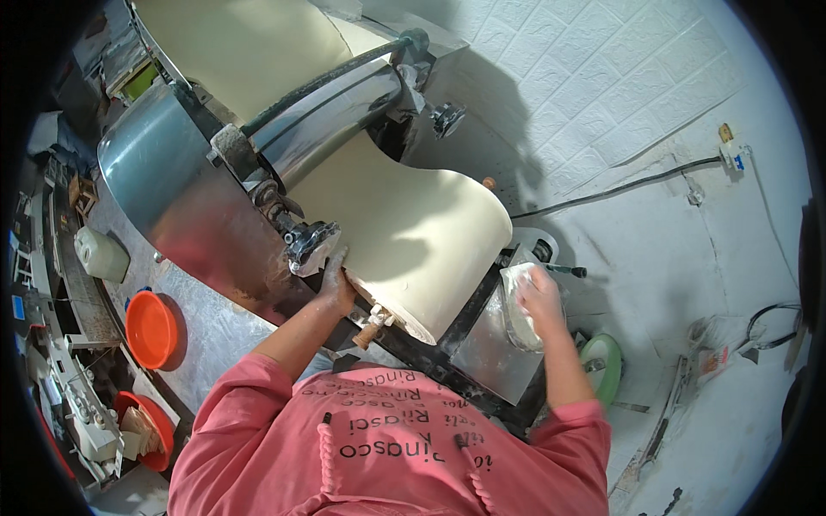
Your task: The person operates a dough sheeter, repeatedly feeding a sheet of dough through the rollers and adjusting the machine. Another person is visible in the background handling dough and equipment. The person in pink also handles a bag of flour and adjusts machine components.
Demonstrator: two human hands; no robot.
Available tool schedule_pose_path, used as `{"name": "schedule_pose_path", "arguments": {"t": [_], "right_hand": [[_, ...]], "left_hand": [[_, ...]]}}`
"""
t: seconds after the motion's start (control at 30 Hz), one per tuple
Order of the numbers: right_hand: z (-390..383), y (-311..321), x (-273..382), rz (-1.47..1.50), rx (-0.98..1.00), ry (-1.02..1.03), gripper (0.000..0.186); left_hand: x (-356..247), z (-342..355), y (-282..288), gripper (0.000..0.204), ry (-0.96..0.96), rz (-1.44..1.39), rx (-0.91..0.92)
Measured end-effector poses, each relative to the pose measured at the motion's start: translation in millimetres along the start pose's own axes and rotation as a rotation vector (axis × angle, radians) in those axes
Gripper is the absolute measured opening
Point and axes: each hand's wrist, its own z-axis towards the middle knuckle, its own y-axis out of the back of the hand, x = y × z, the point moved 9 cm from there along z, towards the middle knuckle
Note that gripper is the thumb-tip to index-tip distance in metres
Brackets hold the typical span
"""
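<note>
A wide pale sheet of dough (387, 206) comes down out of a metal dough sheeter (163, 172) and winds into a thick dough roll (456, 249) in front of me. My left hand (337, 288) rests at the near side edge of the sheet, fingers stretched out, just below a black knob (311, 245). To the right of the roll, my right hand (542, 303) is closed over a shallow clear oval container (523, 331) on a metal ledge. Something white and powdery (516, 282) lies under its fingers; I cannot make out what they hold.
A wooden-ended roller handle (368, 334) sticks out near my left forearm. Orange-red basins (151, 329) and a whitish jug (101, 254) stand at the left. A dark cable (619, 189) runs along the white wall; a green round object (602, 365) lies low at the right.
</note>
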Motion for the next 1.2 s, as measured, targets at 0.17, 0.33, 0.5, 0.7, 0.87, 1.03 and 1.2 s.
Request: {"name": "schedule_pose_path", "arguments": {"t": [0.17,0.33,0.5,0.7,0.87,1.03,1.2], "right_hand": [[-50.4,-118.9,118.6,-0.475,-0.204,1.144,0.027],[37.4,-172.4,125.7,-1.185,0.335,0.546,0.047],[77.2,-169.8,148.9,-1.222,0.116,0.812,0.046],[-60.5,-233.0,135.6,-0.888,0.157,1.261,0.052],[32.8,-168.8,140.2,-1.055,0.080,0.938,0.051],[79.5,-148.0,146.9,-1.114,-0.225,1.006,0.055],[-30.8,-215.1,139.7,-1.142,0.372,0.956,0.054]], "left_hand": [[-7.8,-36.9,-33.2,0.038,0.091,0.227,-0.206],[-28.8,-63.9,-60.1,0.041,-0.119,0.356,-0.139],[-42.5,-45.0,-45.4,0.049,-0.263,0.279,-0.142],[-0.9,-11.7,-36.8,0.038,0.074,-0.195,0.168],[-19.3,-40.7,-35.6,0.035,-0.049,0.285,-0.213],[-40.8,-58.9,-67.9,0.041,-0.302,0.361,-0.105],[-35.5,-12.0,-7.9,0.047,-0.213,0.213,-0.130]]}}
